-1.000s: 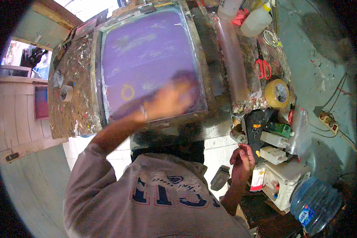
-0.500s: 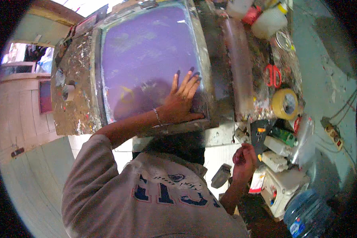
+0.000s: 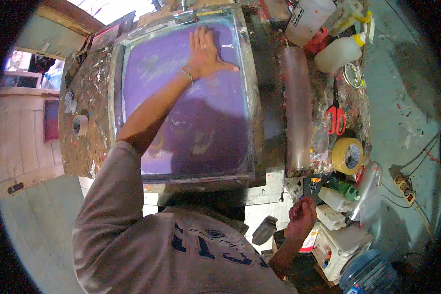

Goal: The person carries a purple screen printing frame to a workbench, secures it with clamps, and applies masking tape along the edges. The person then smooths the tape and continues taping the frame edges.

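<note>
Left hand [image 3: 204,55]: palm down, fingers spread, looks flat on the purple screen-printing mesh [image 3: 210,127]. Not gripping anything. Contact spot is the upper part of the mesh, right of its centreline; fingertips point at the far edge, thumb out toward the right rail. Bracelet [image 3: 187,75] on that wrist, forearm crossing the mesh from lower left.

Mesh sits in its wooden frame [image 3: 252,120] on the paint-spattered bench [image 3: 100,68]. Most of the mesh is on the near side of the hand. Pale streaks on it, yellow mark lower left, shadow over the near half. Metal clamp [image 3: 186,18] at the frame's far edge, just beyond the fingertips.

Right hand [image 3: 301,214]: off the bench, right of and nearer than the frame, well apart from the mesh. Fingers curled in; can't tell if anything is inside. White jerrycan [image 3: 330,218] just beside it, dark bottle [image 3: 264,230] to its left.

Right of frame: clear plastic roll [image 3: 298,108] lying lengthwise, then red-handled scissors [image 3: 335,109], yellowish tape roll [image 3: 339,156], yellow-capped bottle [image 3: 335,55]. White tape roll [image 3: 83,125] on the bench left of the frame.
</note>
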The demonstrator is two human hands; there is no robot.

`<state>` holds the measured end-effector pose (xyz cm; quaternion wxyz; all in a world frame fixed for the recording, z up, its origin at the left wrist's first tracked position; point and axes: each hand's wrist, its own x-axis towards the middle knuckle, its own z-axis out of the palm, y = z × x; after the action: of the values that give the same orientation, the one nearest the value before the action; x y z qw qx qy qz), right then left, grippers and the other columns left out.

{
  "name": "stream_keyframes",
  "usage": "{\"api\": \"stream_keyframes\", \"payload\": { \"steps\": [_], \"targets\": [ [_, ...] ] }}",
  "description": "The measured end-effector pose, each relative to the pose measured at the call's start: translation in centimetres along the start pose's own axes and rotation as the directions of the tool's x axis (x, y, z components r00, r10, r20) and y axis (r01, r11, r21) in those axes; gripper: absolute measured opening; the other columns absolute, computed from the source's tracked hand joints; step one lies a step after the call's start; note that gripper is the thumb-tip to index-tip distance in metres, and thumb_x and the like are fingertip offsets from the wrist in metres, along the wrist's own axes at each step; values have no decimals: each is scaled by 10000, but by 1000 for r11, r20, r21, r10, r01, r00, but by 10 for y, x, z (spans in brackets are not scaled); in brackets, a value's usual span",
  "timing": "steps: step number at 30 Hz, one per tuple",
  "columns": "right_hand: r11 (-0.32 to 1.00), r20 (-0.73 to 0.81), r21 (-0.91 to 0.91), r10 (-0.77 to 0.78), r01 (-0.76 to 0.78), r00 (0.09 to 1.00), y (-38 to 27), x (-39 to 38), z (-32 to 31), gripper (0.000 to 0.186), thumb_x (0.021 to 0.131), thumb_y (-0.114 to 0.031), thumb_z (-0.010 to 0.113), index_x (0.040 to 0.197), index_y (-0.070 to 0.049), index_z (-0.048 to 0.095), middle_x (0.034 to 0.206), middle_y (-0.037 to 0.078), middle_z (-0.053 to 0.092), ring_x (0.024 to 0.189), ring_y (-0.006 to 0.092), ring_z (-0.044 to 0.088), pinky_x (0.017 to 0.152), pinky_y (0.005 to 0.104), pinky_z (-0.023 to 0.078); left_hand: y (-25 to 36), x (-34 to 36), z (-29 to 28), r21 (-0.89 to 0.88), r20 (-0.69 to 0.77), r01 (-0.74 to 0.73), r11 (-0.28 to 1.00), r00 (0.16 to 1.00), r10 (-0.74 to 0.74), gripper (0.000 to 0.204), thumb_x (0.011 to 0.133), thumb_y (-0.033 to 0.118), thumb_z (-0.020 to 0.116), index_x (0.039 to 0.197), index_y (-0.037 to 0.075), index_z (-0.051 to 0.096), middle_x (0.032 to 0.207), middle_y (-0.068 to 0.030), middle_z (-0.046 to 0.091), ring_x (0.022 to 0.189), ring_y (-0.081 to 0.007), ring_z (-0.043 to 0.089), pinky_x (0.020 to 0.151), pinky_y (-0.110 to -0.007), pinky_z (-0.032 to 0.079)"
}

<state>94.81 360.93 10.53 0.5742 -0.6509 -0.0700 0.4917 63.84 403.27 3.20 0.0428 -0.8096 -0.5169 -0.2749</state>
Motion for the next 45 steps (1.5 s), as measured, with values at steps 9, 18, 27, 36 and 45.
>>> {"api": "stream_keyframes", "payload": {
  "steps": [9, 18, 27, 36, 45],
  "targets": [
    [988, -102, -101, -124, 114, 987, 9, 3, -18, 146, 898, -122, 581, 997, -14, 581, 689, 7, 486, 545, 98, 421, 480, 247, 336, -14, 57, 32, 172, -233, 57, 983, 972, -16, 985, 618, 637, 787, 1208, -87, 472, 1164, -262, 523, 1099, -421, 494, 923, -517, 398],
    [524, 117, -609, -684, 596, 720, -62, 65, -23, 240, 871, -155, 672, 1050, -14, 598, 959, 99, 621, 816, 199, 590, 708, 314, 480, 15, 38, -28, 138, -290, 33, 990, 957, 9, 760, 767, 430, 772, 1287, -20, 448, 1218, -222, 521, 1142, -399, 490, 992, -448, 383],
    [-357, 391, -915, -682, 185, 618, -102, 126, 0, 564, 725, -377, 789, 1136, -34, 613, 1084, 146, 648, 1084, 353, 543, 939, 494, 352, 299, 53, 63, -417, 126, -494, 763, 800, 587, 633, 683, 474, 777, 1212, 160, 628, 1335, -106, 488, 1309, -345, 371, 1030, -652, 300],
    [-326, 417, -909, -719, 261, 556, -100, 115, -18, 282, 788, -268, 744, 912, -24, 673, 963, 120, 653, 1014, 285, 545, 907, 483, 315, 316, 62, 50, -703, 291, -313, 638, 692, 660, 205, 798, 291, 703, 849, 92, 714, 847, -69, 679, 835, -274, 666, 856, -468, 502],
    [142, 536, -689, -560, 710, 632, -140, -22, 1, 235, 851, -164, 683, 982, 17, 612, 846, 168, 663, 757, 303, 656, 690, 375, 495, 255, 20, -180, -860, 17, -282, 425, 817, 576, 144, 901, 123, 631, 969, 3, 675, 870, -106, 682, 775, -202, 657, 723, -329, 517]
  ]
}}
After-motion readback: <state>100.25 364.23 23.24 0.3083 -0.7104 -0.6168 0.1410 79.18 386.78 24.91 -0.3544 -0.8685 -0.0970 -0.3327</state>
